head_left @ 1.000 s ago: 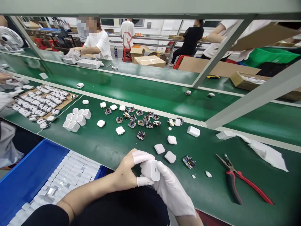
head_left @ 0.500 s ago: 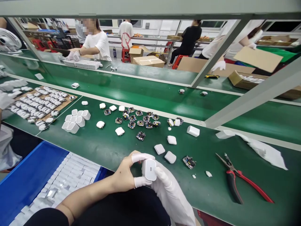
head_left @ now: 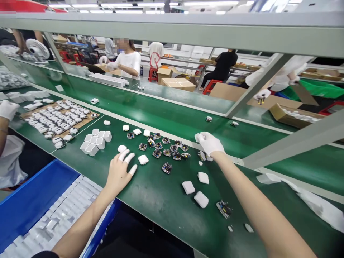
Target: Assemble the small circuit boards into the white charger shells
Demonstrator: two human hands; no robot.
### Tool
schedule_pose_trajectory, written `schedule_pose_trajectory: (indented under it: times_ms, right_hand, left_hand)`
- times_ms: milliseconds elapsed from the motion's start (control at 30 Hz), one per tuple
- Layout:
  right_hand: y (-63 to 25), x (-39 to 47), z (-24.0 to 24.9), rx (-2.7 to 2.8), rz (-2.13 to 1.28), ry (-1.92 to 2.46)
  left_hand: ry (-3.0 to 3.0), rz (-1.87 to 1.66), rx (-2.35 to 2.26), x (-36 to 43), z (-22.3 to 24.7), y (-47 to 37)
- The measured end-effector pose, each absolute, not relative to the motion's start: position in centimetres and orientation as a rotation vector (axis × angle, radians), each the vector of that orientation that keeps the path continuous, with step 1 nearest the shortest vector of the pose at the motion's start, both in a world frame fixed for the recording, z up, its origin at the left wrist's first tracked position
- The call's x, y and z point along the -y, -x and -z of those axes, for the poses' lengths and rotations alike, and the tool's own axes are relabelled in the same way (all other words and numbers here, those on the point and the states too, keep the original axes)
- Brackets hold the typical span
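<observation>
My left hand, with white covers on its fingertips, has its fingers apart over the green bench. Its fingertips are at a white cap; contact is unclear. My right hand, in a white glove, is closed on a white charger housing by the bench's back rail. Between the hands lie small circuit boards. White caps lie nearer the front, beside another circuit board.
Open white housings stand in a cluster at the left, near a board of assembled pieces. A blue bin of white parts sits front left. Metal posts rise from the rail. Other people work behind, and a gloved hand shows far left.
My hands have parted from the housing held between them. The left has moved left and opened; the right has reached forward to the rail. The view has tilted up, and the pliers no longer show.
</observation>
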State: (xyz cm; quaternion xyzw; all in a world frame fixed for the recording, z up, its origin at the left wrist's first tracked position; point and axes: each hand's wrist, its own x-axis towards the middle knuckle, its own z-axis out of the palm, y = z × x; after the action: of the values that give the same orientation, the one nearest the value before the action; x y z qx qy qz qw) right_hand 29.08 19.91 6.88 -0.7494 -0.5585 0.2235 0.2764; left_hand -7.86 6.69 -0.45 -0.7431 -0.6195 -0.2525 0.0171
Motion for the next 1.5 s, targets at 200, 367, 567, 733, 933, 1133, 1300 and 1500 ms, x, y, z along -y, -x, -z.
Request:
schedule_pose_trajectory:
  times_ms: [200, 367, 567, 733, 933, 1133, 1300, 1500]
  right_hand:
    - [-29.1, -25.9, -5.2, 1.666, -0.375, 2.257]
    - [-26.9, -24.5, -5.1, 1.881, -0.209, 2.182]
    - [-17.4, -17.6, -5.5, 2.532, -0.389, 1.442]
    - [-10.4, -13.9, -3.6, 2.694, -0.526, 1.110]
    - [-11.2, -13.4, -2.5, 2.470, -0.707, 1.137]
    - [-15.4, -7.6, -3.5, 2.118, -0.816, 1.183]
    - [-17.5, -2.9, -4.8, 1.979, -0.621, 1.306]
    - [-17.0, 0.4, -5.6, 1.897, -0.473, 1.313]
  left_hand:
    - [1.917, 0.516, 2.152, -8.0, 0.9, 13.6]
    - [1.642, 0.598, 2.218, -9.0, -0.4, 18.2]
    - [1.879, 0.457, 2.133, -13.0, -2.9, 19.7]
    - [2.057, 0.167, 2.066, -17.4, -3.8, 18.3]
    - [2.197, 0.254, 1.921, -16.4, -6.4, 16.7]
    - [2.920, 0.603, 1.518, -7.4, -6.3, 8.9]
    - [3.147, 0.751, 1.495, -3.1, -1.7, 4.0]
    - [2.904, 1.350, 1.141, -2.3, -1.5, 2.2]
